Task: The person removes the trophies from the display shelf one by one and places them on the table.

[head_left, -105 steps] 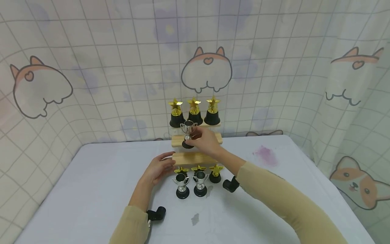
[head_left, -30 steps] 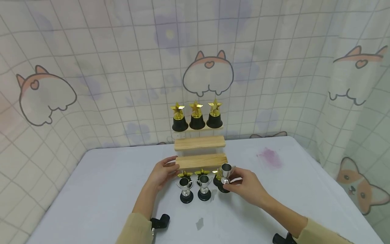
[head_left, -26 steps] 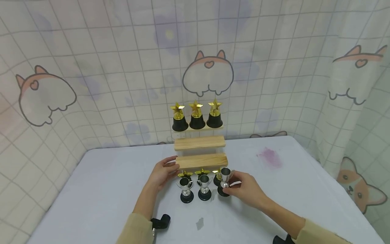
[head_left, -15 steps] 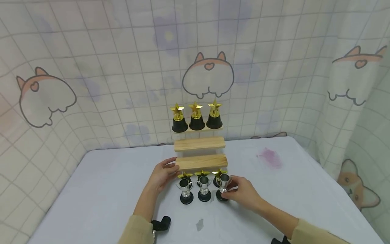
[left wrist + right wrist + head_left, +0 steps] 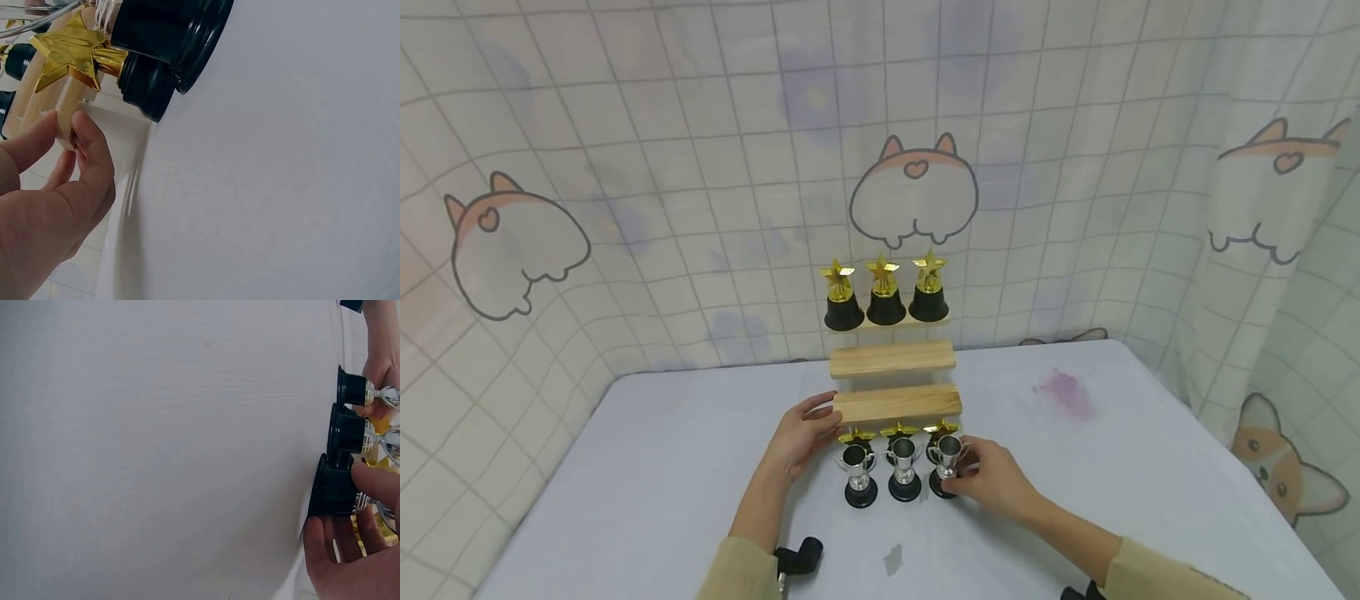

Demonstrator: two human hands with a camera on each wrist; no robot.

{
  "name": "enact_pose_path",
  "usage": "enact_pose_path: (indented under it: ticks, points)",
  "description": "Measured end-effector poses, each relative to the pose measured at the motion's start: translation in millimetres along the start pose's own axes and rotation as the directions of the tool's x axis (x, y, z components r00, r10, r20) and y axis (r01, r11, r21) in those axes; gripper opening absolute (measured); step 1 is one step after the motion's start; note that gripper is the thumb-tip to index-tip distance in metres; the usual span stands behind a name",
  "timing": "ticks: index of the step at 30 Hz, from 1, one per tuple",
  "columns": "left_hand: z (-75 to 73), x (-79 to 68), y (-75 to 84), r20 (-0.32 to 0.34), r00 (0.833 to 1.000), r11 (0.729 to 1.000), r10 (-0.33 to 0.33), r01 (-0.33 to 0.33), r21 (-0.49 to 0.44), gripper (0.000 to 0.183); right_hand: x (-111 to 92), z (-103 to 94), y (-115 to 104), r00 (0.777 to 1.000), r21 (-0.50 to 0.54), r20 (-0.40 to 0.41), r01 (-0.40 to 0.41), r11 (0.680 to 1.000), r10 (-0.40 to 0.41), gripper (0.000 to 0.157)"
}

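Note:
My right hand [image 5: 997, 479] holds a silver trophy cup [image 5: 948, 453] by its black base, which meets the white tabletop in the right wrist view. This cup is rightmost of three silver cups in a front row, beside the middle cup [image 5: 904, 467] and the left cup [image 5: 857, 475]. My left hand [image 5: 797, 435] pinches the left end of the lowest wooden step [image 5: 897, 403] of a small display stand between thumb and fingers, as the left wrist view shows. Gold star trophies [image 5: 942, 430] stand behind the cups, partly hidden by them.
Three gold star trophies with black bases [image 5: 886, 307] stand on the stand's top step. The middle wooden step [image 5: 892, 359] is bare. A patterned curtain [image 5: 715, 208] hangs behind the white table [image 5: 662, 467]. A pink stain and a grey patch mark the cloth.
My right hand has brought the silver cup from the middle step down to the table, to the right end of the front row. The left hand has stayed on the lowest step.

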State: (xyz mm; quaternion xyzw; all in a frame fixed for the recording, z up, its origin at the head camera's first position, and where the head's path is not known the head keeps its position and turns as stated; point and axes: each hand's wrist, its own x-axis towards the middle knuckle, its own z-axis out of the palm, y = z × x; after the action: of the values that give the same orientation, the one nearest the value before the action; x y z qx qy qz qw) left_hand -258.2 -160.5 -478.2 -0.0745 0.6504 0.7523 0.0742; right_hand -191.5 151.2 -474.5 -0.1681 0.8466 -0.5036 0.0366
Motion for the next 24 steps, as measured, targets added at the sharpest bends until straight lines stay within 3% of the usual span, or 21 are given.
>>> enact_pose_path:
  ticks: [14, 24]
  points:
    - [0.3, 1.0, -0.2, -0.002, 1.000, 1.000, 0.009, -0.009, -0.026, 0.052, 0, -4.9, 2, 0.999, -0.022, 0.018, 0.033, 0.999, -0.032, 0.036]
    - [1.4, 1.6, 0.6, -0.007, 1.000, 1.000, 0.010, -0.010, -0.028, 0.051, -1, -31.8, 1, 1.000, -0.047, -0.011, 0.001, 0.999, -0.001, 0.035]
